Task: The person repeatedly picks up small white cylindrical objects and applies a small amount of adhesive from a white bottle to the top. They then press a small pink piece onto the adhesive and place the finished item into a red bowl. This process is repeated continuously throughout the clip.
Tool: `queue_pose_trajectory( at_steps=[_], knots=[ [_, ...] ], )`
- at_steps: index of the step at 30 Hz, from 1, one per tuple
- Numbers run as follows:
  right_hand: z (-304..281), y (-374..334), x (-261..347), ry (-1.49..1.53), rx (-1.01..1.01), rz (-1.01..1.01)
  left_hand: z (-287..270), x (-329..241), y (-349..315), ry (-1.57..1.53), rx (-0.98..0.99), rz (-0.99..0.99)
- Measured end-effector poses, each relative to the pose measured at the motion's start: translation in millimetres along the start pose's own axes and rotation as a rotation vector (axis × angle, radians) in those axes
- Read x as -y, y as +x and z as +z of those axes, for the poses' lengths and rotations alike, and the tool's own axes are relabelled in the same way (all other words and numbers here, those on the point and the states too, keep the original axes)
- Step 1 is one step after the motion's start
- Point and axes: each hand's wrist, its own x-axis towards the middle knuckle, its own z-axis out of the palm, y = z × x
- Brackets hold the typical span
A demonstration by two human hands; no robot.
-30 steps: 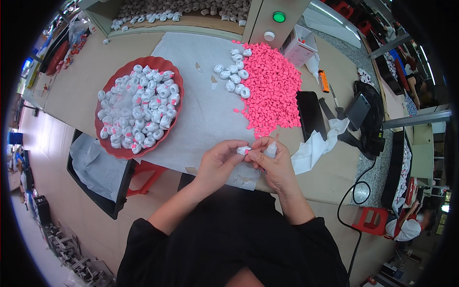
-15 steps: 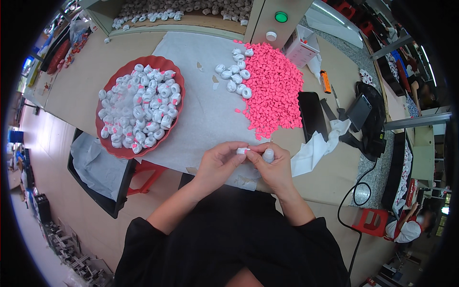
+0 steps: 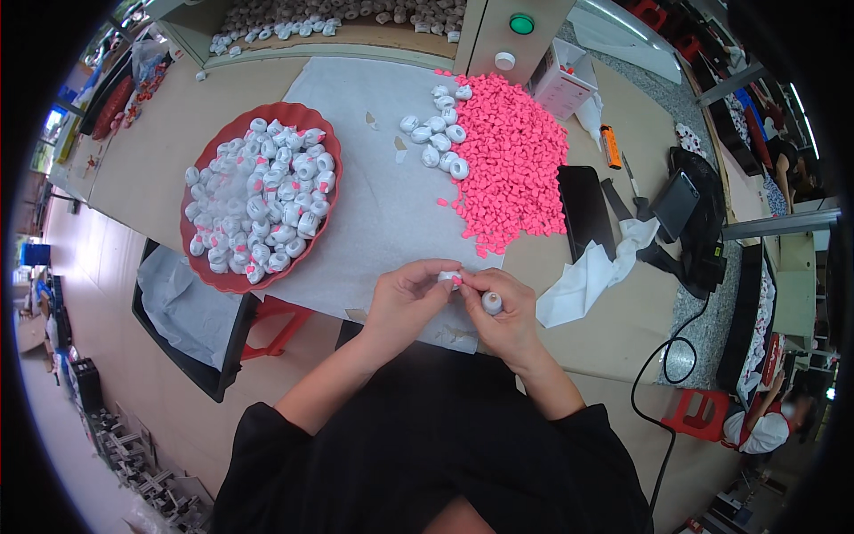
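My left hand [image 3: 405, 298] pinches a small white rounded piece [image 3: 447, 277] between thumb and fingertips. A pink bit [image 3: 456, 279] shows on its right side, where my right thumb and forefinger press. Inside the curled fingers of my right hand [image 3: 509, 325] sits a small pale bottle [image 3: 492, 303], its tip pointing up. Just beyond my hands spreads a heap of small pink pieces [image 3: 507, 169], with several white rounded pieces [image 3: 433, 133] along its left side. A red scalloped bowl [image 3: 332, 147] to the left is full of similar white pieces, many with pink bits.
White paper [image 3: 374, 214] covers the middle of the table. On the right lie a black phone [image 3: 584, 209], a crumpled white cloth [image 3: 578, 289], an orange tube-like item [image 3: 610, 147] and a second phone [image 3: 676, 205]. A shelf unit with a green button [image 3: 521, 24] stands behind. A black tray [image 3: 200, 378] is at lower left.
My right hand has turned and shifted slightly left, so the bottle tilts with its tip more toward me. My left hand keeps its pinch on the white piece.
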Motion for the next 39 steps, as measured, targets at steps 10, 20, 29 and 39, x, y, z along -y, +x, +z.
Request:
queue_pose_trajectory(
  at_steps=[10, 20, 29, 39],
  knots=[
    [1, -2, -4, 0.009, -0.015, -0.014, 4, -2, 2, -0.022, -0.014, -0.017],
    [-7, 8, 3, 0.282, -0.023, 0.462, 3, -7, 4, -0.067, 0.018, -0.066],
    [-5, 9, 1, 0.175, -0.022, 0.435, 4, -10, 5, -0.083, 0.046, -0.074],
    [0, 4, 0, 0.202, -0.054, 0.411, 7, -10, 5, -0.061, -0.006, -0.083]
  ],
)
